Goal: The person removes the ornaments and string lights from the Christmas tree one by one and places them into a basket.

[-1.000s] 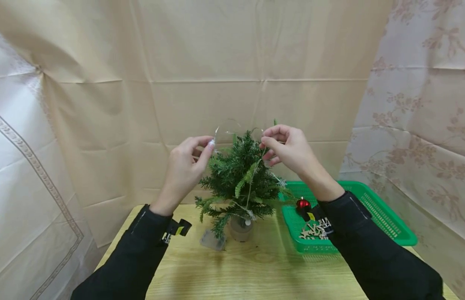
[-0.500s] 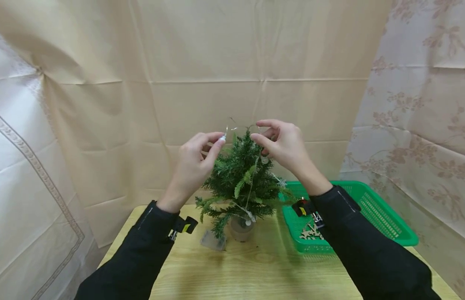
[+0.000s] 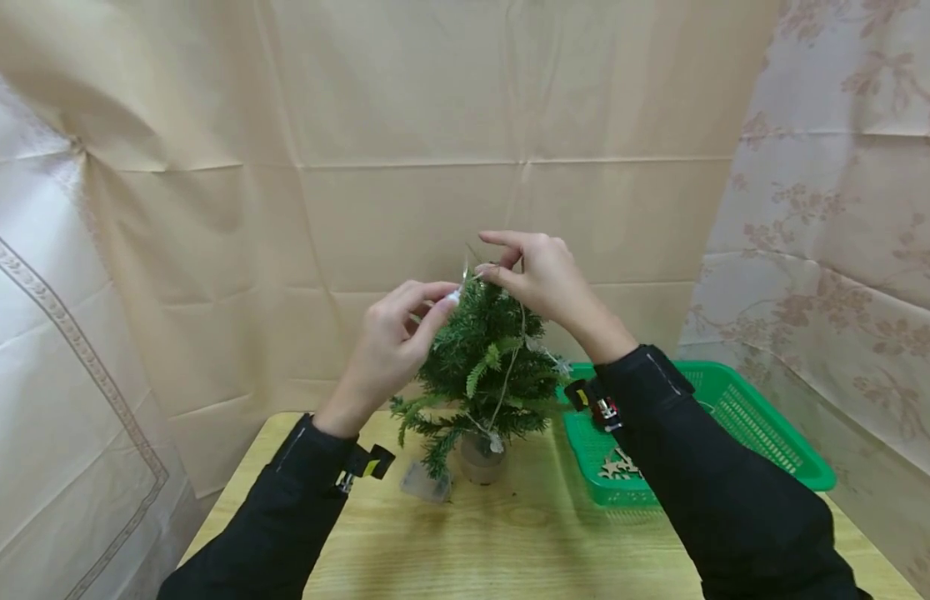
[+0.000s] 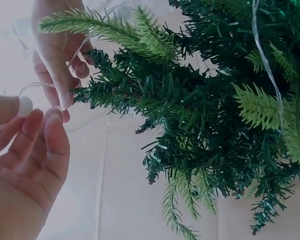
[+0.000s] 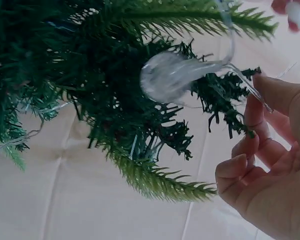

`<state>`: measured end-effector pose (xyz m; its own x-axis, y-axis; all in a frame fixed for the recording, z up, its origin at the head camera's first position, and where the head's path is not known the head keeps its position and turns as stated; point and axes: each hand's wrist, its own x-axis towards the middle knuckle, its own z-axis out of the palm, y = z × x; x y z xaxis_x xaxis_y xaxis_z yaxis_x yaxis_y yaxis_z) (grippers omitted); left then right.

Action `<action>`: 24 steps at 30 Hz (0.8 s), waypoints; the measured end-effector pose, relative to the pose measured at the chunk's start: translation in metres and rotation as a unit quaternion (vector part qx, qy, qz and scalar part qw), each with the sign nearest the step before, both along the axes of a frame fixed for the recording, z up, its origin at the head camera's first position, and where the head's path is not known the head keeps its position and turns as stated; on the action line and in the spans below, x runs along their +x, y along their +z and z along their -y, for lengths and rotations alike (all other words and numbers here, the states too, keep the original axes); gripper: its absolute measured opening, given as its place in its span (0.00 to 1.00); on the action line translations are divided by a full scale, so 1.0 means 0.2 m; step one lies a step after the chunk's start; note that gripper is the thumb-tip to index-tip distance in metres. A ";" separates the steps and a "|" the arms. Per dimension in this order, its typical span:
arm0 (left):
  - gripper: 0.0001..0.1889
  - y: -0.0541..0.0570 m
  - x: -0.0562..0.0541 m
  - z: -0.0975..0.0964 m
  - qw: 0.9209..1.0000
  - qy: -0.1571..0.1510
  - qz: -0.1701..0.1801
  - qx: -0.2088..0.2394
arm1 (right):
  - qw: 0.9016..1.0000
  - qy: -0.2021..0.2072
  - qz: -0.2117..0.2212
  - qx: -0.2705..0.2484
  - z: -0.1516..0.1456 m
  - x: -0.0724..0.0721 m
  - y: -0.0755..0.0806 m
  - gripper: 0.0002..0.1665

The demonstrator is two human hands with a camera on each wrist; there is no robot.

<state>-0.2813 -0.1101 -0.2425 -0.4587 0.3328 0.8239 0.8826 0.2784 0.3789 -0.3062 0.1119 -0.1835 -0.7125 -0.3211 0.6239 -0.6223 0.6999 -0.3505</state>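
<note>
Seen from above, on a wooden counter (image 3: 525, 550): a small artificial tree (image 3: 453, 358), upright in a round base (image 3: 481, 463), with a thin clear wire (image 4: 265, 57) draped down its front and over its top. At the upper left of the tree, the left hand (image 3: 393, 329), with a small white piece (image 4: 25, 106) pinched between thumb and fingertips, just beside the branches. At the treetop, close to the left hand, the right hand (image 3: 543, 275), with fingers bent, index held apart from the thumb in the head view, and the same wire pinched at the thumb. Cannot tell which finger meets that thumb. Near the right hand, along the wire, a clear ornament (image 5: 165, 77), blurred. At the lower front, close to the base, a pale ornament (image 3: 497, 443). To the left of the base, flat on the counter, a clear plastic piece (image 3: 426, 482). To the right of the tree, a green basket (image 3: 765, 437) with wooden shapes (image 3: 618, 465) inside. Behind everything, a beige cloth (image 3: 405, 125)
</note>
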 end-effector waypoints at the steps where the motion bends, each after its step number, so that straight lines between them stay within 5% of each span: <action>1: 0.12 0.00 0.00 0.00 1.000 -0.005 -0.002 -0.002 | 1.000 0.002 0.012 -0.001 0.00 -0.01 0.01 0.30; 11: 0.12 -0.03 0.00 0.03 0.998 -0.051 -0.037 -0.018 | 0.995 0.026 0.094 0.031 0.02 -0.08 0.04 0.22; 17: 0.12 -0.04 0.01 0.02 0.997 -0.058 -0.046 -0.024 | 0.994 -0.005 0.090 0.069 0.04 -0.08 0.08 0.14; 24: 0.11 -0.04 -0.01 0.01 0.999 -0.029 -0.040 -0.001 | 0.995 -0.047 0.084 -0.004 -0.01 -0.07 0.07 0.13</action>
<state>-0.2823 -0.1126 -0.2503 -0.3723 0.3588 0.8560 0.9243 0.2270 0.3068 -0.3205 0.1132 -0.1687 -0.8330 -0.2444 0.4964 -0.4873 0.7490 -0.4490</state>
